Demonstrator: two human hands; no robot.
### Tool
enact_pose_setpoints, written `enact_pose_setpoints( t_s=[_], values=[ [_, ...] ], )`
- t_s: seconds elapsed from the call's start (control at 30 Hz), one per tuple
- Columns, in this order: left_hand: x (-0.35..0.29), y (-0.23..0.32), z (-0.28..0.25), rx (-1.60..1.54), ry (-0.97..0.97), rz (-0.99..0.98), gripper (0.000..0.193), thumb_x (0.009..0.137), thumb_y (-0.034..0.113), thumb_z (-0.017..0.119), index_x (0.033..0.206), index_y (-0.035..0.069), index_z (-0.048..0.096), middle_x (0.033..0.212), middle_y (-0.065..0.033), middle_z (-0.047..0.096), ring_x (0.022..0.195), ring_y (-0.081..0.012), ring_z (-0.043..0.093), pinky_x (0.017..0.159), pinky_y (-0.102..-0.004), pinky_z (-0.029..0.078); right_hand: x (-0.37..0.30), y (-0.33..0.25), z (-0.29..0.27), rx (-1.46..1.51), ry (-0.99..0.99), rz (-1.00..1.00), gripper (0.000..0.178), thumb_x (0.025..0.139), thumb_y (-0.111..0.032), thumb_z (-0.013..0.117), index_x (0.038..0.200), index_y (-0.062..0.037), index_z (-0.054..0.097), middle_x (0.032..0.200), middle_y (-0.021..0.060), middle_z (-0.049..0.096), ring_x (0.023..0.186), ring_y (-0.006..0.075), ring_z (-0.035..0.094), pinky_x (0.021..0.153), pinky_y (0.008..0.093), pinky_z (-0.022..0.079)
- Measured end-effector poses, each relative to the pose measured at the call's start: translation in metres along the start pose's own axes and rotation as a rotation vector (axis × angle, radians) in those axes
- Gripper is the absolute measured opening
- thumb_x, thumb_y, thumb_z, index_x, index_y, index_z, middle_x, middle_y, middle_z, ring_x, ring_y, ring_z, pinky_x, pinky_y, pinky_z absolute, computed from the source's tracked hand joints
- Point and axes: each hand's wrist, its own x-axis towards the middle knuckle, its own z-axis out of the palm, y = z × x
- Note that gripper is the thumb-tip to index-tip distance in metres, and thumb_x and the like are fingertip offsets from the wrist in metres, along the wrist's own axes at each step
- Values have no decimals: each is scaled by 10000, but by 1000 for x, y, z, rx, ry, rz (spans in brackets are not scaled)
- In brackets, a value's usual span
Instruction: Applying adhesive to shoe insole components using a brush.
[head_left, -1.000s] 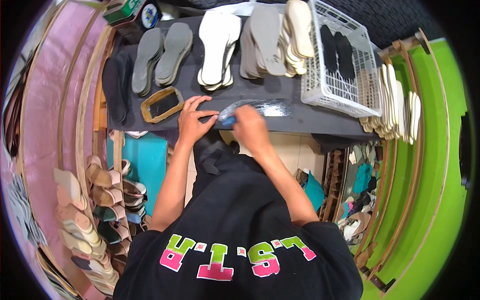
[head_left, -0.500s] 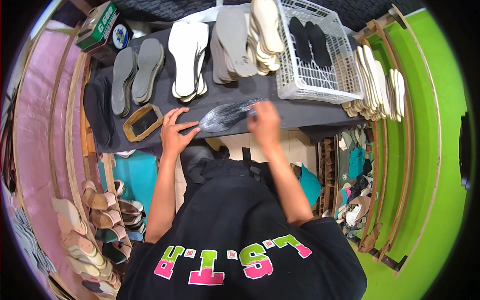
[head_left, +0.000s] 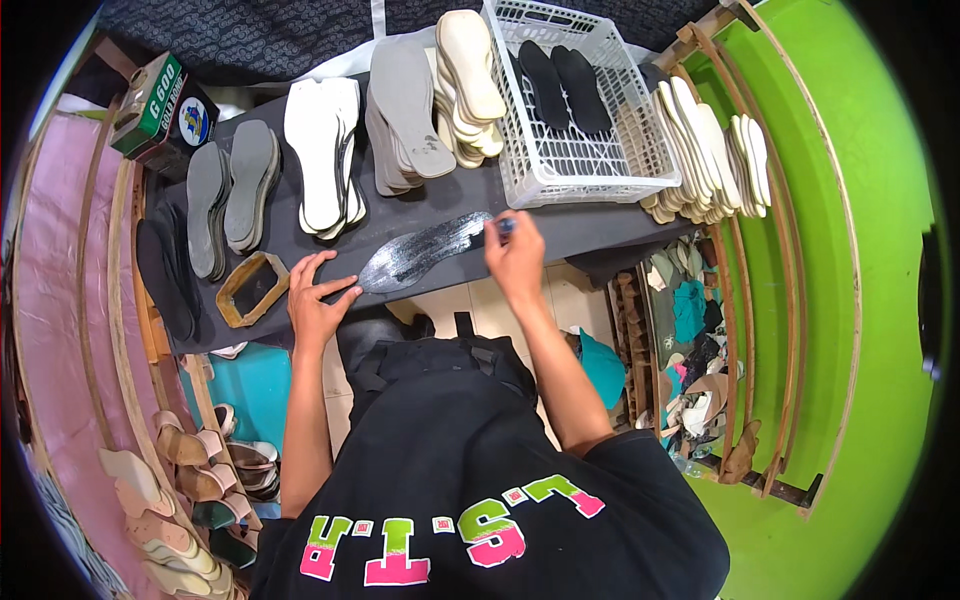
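Observation:
A black insole [head_left: 405, 258] lies slantwise near the table's front edge, with a glossy, wet-looking whitish smear over much of it. My left hand [head_left: 318, 305] rests on the table with its fingers spread, the fingertips touching the insole's lower left end. My right hand [head_left: 517, 262] is at the insole's other end, its fingers closed around a small dark-blue object [head_left: 507, 227] whose kind is too hidden to name. Left of my left hand sits an open, angular yellow-brown container [head_left: 236, 314] with a dark inside.
Behind lie stacks of grey insoles [head_left: 252, 180], white insoles [head_left: 318, 150] and cream insoles [head_left: 468, 60]. A white plastic crate [head_left: 600, 190] holds black insoles. More cream insoles [head_left: 690, 150] stand right of it. A green-and-white can [head_left: 160, 110] is far left. Wooden racks flank me.
My view has shifted, so the table sits lower and further left. My right hand stays near the insole's right end, now turned so that more of the blue object shows. The left hand keeps its place.

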Motion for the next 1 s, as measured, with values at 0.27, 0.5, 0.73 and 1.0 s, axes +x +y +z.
enact_pose_setpoints(
  t_s=[0.27, 0.5, 0.73, 1.0],
  values=[
    [-2, -4, 1, -5, 9, 17, 275, 729, 221, 940, 1001, 194, 907, 1428, -12, 699, 1399, -315, 534, 1172, -433, 438, -38, -44, 42, 206, -328, -240, 110, 894, -53, 777, 950, -31, 685, 860, 155, 627, 762, 375, 659, 683, 464, 534],
    [-1, -6, -1, -9, -2, 42, 248, 759, 254, 934, 1000, 204, 907, 1432, -15, 690, 1411, -319, 523, 1179, -439, 429, 15, 6, 2, 42, -10, -46, 143, 916, -107, 807, 876, -24, 698, 797, 153, 626, 627, 330, 635, 595, 415, 508],
    [1, -9, -2, -8, -35, 57, 231, 766, 249, 936, 995, 227, 908, 1446, -7, 673, 1420, -310, 511, 1189, -437, 419, -48, -79, 88, 327, -508, -214, 242, 889, -108, 794, 1103, -33, 713, 898, 181, 680, 823, 414, 714, 739, 496, 568],
    [-1, -4, -2, -53, 9, 21, 228, 745, 232, 935, 969, 200, 907, 1416, 4, 696, 1394, -302, 533, 1176, -427, 431, 11, -39, 55, 63, -240, -164, 133, 889, -55, 793, 903, -18, 666, 805, 164, 639, 723, 372, 668, 640, 460, 533]
  ],
)
